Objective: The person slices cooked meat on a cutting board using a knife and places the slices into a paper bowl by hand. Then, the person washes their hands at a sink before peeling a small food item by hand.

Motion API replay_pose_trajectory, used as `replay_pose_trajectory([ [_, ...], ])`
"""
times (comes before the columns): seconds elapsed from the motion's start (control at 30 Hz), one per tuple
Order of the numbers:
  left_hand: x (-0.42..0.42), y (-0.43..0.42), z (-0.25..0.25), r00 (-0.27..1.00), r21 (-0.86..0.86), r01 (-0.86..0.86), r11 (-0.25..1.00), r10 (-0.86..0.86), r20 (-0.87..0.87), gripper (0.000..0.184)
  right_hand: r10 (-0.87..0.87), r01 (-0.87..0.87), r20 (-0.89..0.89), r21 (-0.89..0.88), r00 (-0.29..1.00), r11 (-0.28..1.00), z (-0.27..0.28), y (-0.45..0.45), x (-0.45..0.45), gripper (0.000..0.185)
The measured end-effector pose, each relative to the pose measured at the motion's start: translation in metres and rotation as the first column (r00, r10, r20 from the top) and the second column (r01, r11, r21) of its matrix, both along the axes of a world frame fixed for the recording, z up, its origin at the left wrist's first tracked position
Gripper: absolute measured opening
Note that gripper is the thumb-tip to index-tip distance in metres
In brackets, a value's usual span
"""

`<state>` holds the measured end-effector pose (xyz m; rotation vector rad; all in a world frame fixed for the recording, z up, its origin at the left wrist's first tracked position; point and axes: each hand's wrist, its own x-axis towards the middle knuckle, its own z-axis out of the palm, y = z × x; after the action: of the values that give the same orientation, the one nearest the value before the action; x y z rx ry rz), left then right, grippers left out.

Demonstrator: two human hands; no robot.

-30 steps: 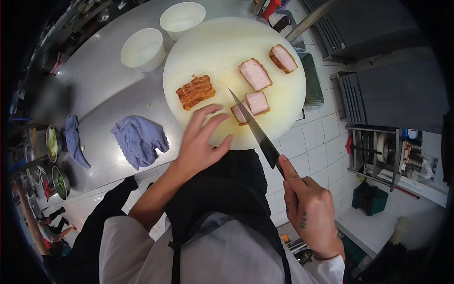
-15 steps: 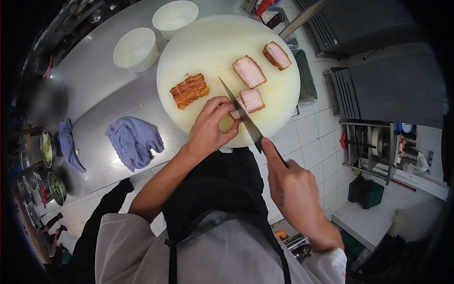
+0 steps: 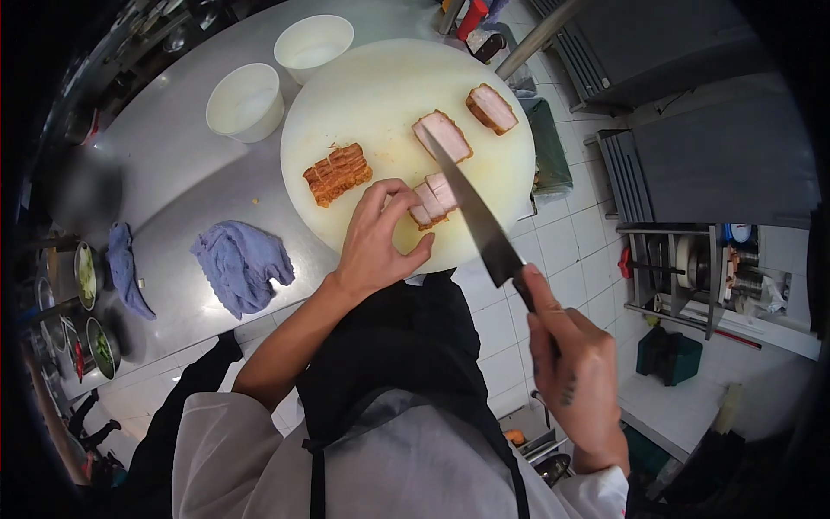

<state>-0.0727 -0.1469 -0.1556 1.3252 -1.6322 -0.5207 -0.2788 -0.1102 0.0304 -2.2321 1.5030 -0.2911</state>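
Observation:
My right hand (image 3: pixel 571 350) grips the handle of a kitchen knife (image 3: pixel 478 216), its long blade slanting up and left above the board. A sliced piece of roast pork belly (image 3: pixel 434 197), pale inside with a browned crust, lies left of the blade. The curled fingertips of my left hand (image 3: pixel 372 238) rest at this piece's left edge, with the thumb held apart from them. Around it on the round white cutting board (image 3: pixel 363 95) are a crusted pork slab (image 3: pixel 337 175), a thick pork chunk (image 3: pixel 454 134) beside the knife tip, and another chunk (image 3: pixel 493 109) at the upper right.
Two white bowls (image 3: pixel 246 104) (image 3: pixel 313 43) stand beyond the board on the steel table (image 3: pixel 173 173). Crumpled blue cloths (image 3: pixel 242 264) (image 3: pixel 127 270) lie to the left. A metal pole (image 3: pixel 540 36) rises near the board's upper right edge.
The knife has moved right and off the cut pork piece, which now shows slices side by side. My left thumb has parted from the fingers. The whole view has shifted slightly.

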Motion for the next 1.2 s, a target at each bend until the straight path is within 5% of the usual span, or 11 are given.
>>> replay_pose_trajectory([
  [0.07, -0.007, -0.007, 0.001, 1.0, -0.026, 0.016, 1.0, -0.016, 0.001, 0.041, -0.038, 0.04, -0.122, 0.015, 0.992, 0.999, 0.006, -0.002, -0.005, 0.045],
  [0.8, -0.029, -0.034, -0.012, 0.997, 0.007, -0.079, 0.997, 0.079, -0.014, 0.031, 0.139, -0.125, -0.279, 0.068, 0.95, 0.99, -0.025, -0.029, -0.009, 0.052],
  [0.9, -0.031, -0.033, -0.012, 0.996, 0.005, -0.081, 0.997, 0.081, -0.032, 0.031, 0.208, -0.201, -0.249, 0.054, 0.946, 0.978, -0.05, -0.041, -0.013, 0.065],
  [1.2, -0.031, -0.031, -0.012, 0.995, 0.004, -0.095, 0.995, 0.095, -0.021, 0.036, 0.204, -0.205, -0.112, 0.005, 0.973, 0.979, -0.064, -0.046, -0.02, 0.06],
])
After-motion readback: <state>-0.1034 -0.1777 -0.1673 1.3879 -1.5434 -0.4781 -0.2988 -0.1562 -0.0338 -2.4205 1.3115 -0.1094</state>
